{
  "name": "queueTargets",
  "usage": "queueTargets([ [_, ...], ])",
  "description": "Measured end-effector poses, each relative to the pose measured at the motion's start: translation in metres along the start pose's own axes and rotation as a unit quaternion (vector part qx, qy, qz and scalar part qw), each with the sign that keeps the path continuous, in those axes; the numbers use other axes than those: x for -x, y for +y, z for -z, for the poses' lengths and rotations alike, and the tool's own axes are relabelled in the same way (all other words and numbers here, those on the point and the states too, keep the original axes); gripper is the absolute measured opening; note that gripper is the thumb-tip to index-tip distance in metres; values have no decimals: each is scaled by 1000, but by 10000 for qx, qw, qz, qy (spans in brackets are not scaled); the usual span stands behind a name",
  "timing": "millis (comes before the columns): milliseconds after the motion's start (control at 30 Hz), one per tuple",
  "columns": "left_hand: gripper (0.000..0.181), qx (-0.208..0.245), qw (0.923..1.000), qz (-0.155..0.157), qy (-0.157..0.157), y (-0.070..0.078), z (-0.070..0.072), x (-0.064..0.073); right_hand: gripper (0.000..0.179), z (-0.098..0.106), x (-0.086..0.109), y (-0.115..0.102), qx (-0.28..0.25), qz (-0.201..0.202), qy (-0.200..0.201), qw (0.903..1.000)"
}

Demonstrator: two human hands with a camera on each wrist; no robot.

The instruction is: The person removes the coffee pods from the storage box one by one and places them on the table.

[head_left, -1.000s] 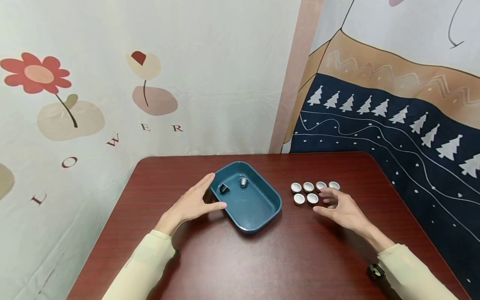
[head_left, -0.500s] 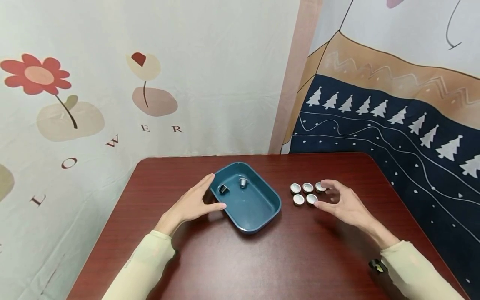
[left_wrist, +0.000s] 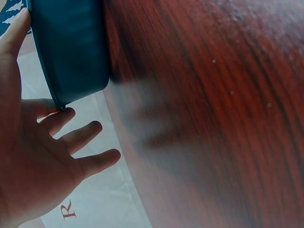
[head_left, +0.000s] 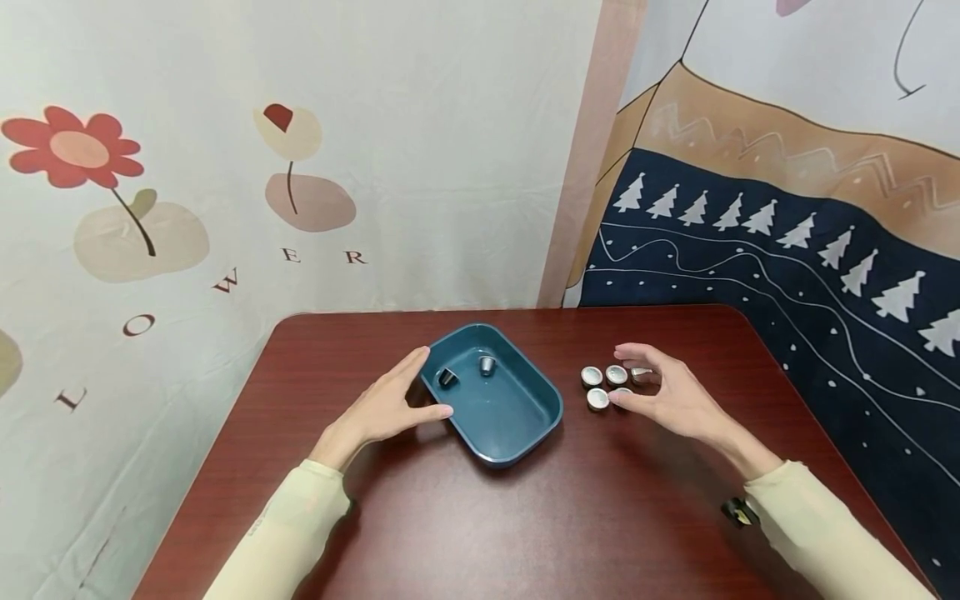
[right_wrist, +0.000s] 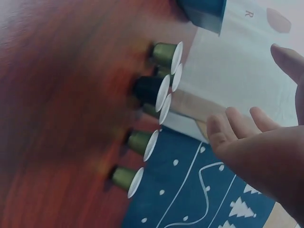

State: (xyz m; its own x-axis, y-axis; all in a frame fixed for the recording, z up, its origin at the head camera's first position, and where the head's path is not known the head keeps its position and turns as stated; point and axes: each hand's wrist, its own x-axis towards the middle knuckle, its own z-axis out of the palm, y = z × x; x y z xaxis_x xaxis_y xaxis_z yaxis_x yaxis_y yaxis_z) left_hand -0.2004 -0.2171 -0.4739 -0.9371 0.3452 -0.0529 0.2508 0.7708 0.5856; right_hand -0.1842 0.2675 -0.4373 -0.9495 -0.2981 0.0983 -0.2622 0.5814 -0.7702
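Observation:
My left hand (head_left: 382,407) is at the left side of a blue rectangular tray (head_left: 517,450). Its thumb and index fingertip touch the rim, while the other fingers extend loosely in the left wrist view. Inside the tray lie a dark coffee capsule (head_left: 447,377) and a grey coffee capsule (head_left: 487,365), both on their sides. My right hand (head_left: 675,396) hovers with parted fingers and nothing in it. Below it are several coffee capsules (head_left: 597,400) with white lids facing up; the hand hides some. The right wrist view shows green capsules (right_wrist: 165,54) and a dark one (right_wrist: 147,90).
A reddish-brown wooden table (head_left: 480,533) with rounded far corners carries everything. Behind it hangs a pale curtain (head_left: 450,167) with flower prints. To the right is a navy and tan cloth (head_left: 697,250) with white trees.
My right hand has shifted slightly right, then back left over the capsules, hiding different ones. The left hand, the tray and the capsules have stayed put.

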Motion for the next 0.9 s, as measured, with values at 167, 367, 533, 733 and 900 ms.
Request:
queueTargets([
  [167, 126, -18, 10000, -43, 18, 0, -1, 0, 70, -6, -13, -8, 22, 205, -157, 9997],
  [367, 126, -30, 10000, -35, 16, 1, -1, 0, 70, -16, -26, -18, -131, 469, -308, 9983],
  [533, 126, -32, 10000, -42, 19, 1, 0, 0, 70, -22, -36, -27, -285, 626, -439, 9967],
  [733, 126, -5, 10000, -12, -6, 1, 0, 0, 71, -32, -49, -36, -470, 746, -654, 9940],
  [900, 127, 13, 10000, 3, -9, 1, 0, 0, 71, -39, -59, -45, -538, 823, -785, 9921],
])
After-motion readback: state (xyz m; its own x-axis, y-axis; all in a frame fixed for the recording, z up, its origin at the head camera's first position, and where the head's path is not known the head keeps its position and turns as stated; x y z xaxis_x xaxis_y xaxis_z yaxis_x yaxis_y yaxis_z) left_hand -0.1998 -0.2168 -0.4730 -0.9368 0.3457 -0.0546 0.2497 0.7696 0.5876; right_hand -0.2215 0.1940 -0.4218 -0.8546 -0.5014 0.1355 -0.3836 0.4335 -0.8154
